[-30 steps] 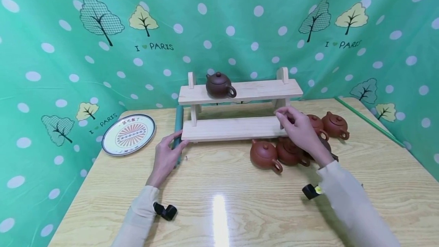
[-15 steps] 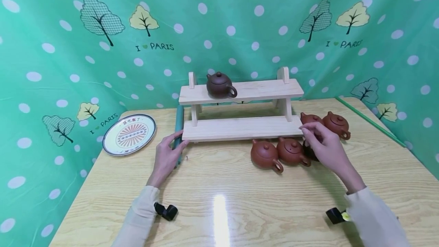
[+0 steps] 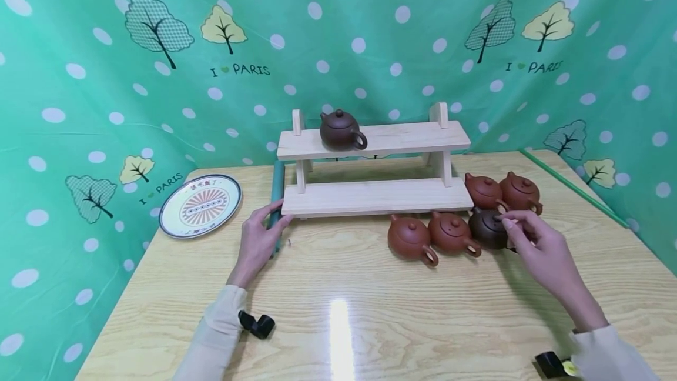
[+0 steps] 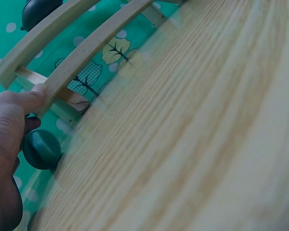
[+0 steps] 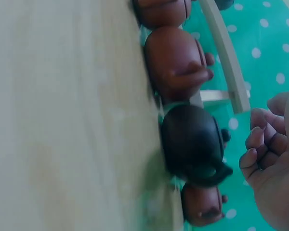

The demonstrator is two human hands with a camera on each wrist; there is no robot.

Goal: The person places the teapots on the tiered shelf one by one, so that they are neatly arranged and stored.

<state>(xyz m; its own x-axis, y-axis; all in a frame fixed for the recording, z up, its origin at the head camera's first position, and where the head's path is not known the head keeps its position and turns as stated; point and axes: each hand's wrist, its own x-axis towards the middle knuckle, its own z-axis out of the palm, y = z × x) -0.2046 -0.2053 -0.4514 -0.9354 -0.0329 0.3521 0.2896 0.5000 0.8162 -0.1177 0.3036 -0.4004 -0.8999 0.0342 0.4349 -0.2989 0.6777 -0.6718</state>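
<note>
A two-tier wooden shelf (image 3: 370,197) stands at the back of the table, with a dark brown teapot (image 3: 338,131) on its upper board. At the lower board's left end, my left hand (image 3: 259,243) grips the edge; its thumb (image 4: 36,94) lies on the board. My right hand (image 3: 545,254) is over a second dark teapot (image 3: 486,231), fingers loosely bent. In the right wrist view this hand (image 5: 279,159) holds nothing and is apart from the dark teapot (image 5: 190,139). Beside that teapot sit reddish-brown teapots (image 3: 409,239), some in front of the shelf, others at its right end.
A patterned white plate (image 3: 201,206) leans at the back left. A teal roll (image 3: 277,181) lies by the shelf's left end. Along the table's right side runs a green rod (image 3: 573,188). Green dotted cloth (image 3: 359,28) hangs behind and at both sides.
My right hand has moved from the right part of the lower board rightward and toward me, over the dark teapot, uncovering the teapots behind it. The left hand stays at the shelf's left end.
</note>
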